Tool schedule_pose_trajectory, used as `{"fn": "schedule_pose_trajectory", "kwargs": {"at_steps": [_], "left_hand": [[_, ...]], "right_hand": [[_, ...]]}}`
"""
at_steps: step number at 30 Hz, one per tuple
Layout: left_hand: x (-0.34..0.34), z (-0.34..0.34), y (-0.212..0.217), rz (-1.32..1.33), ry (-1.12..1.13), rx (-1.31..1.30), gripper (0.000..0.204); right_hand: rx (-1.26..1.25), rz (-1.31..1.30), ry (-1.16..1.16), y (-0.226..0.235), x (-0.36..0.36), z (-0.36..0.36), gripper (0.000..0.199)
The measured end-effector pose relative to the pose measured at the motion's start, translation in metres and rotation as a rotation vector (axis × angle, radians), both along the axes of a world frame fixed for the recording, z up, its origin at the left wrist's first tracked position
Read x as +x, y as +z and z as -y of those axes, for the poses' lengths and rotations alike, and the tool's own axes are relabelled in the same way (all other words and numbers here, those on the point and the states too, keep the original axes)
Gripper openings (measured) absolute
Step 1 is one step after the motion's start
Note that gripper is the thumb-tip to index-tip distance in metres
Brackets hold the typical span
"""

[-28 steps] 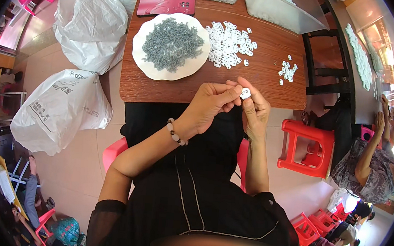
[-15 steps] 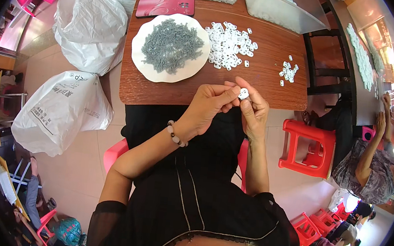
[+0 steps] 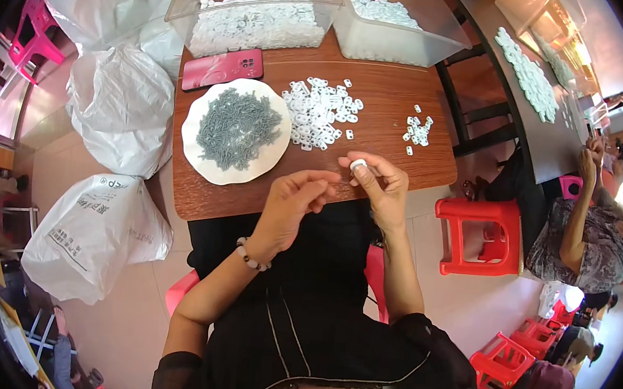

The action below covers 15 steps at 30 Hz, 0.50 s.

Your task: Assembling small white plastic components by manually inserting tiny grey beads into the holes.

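Above the near edge of a brown wooden table (image 3: 251, 202), my right hand (image 3: 385, 195) pinches a small white plastic piece (image 3: 358, 164) between thumb and fingers. Just to its left, my left hand (image 3: 290, 206) has its fingers curled and the thumb against them; whatever it may hold is too small to make out. A white wavy-edged plate (image 3: 195, 156) bears a heap of thin grey screw-like pieces (image 3: 237, 129). Beside the plate lies a pile of flat white plastic pieces with holes (image 3: 318, 114). A smaller cluster of white pieces (image 3: 418, 131) lies farther right.
Two clear bins (image 3: 259, 31) (image 3: 391, 42) of white pieces stand at the back, near a pink phone (image 3: 222, 70). White sacks (image 3: 96, 239) sit on the floor at left. A red stool (image 3: 478, 239) is at right, where another person (image 3: 581, 240) works at a dark table (image 3: 548, 152).
My left hand has drawn away from the white piece, leaving it in my right hand. The view has shifted, showing more of the bins at the back.
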<state>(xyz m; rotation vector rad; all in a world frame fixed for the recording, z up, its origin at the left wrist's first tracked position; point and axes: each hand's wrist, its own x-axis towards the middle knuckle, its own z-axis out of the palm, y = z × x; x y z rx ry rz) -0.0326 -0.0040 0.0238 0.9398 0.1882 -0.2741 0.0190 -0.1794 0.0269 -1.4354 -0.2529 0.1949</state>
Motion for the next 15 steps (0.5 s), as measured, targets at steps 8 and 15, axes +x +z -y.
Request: {"fn": "schedule_pose_trajectory", "kwargs": {"at_steps": [8,15], "left_hand": [[-0.031,-0.067,0.125,0.467,0.151,0.144,0.044],[-0.056,-0.088,0.205,0.862,-0.153,0.156,0.037]], "right_hand": [[-0.157,0.071,-0.106,0.007,0.019,0.017,0.026],[-0.141,0.070,-0.123,0.007,0.015,0.010,0.026]]}}
